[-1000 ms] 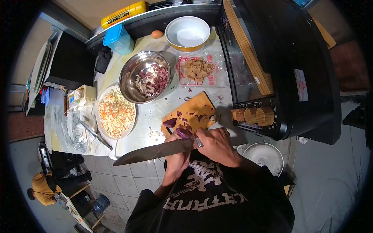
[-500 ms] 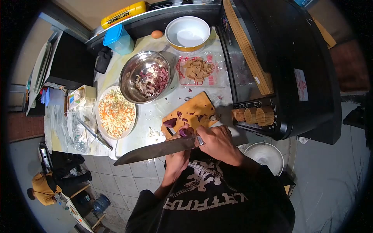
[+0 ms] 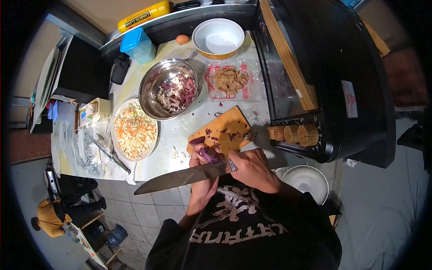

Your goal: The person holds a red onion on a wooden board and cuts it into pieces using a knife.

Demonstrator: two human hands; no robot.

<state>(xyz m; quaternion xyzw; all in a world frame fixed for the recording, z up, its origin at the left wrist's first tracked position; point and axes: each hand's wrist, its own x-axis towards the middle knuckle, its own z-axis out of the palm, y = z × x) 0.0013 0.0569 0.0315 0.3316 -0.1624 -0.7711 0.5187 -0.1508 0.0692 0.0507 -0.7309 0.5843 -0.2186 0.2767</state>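
Observation:
In my left hand [image 3: 200, 183] is a purple vegetable piece [image 3: 209, 155] that looks like purple sweet potato, gripped by closed fingers partly hidden behind the blade. My right hand [image 3: 255, 168] is wrapped around the handle of a large knife [image 3: 180, 178]. The broad blade points left, with its base against or very near the purple piece. Just beyond both hands lies a wooden cutting board [image 3: 225, 120], carrying another purple chunk [image 3: 196, 141] and several dark peel scraps [image 3: 232, 137].
A steel bowl [image 3: 145, 96] contains purple and white pieces. Left of it is a plate [image 3: 155, 143] of shredded vegetables, with a smaller knife [image 3: 112, 156] alongside. Brown slices [image 3: 229, 81] rest on plastic near a white bowl [image 3: 218, 38]. A black oven [image 3: 355, 90] borders the right side.
The purple piece has come up a little above the blade, showing more of itself, and my left fingers now show around it. The knife has shifted very slightly down and right.

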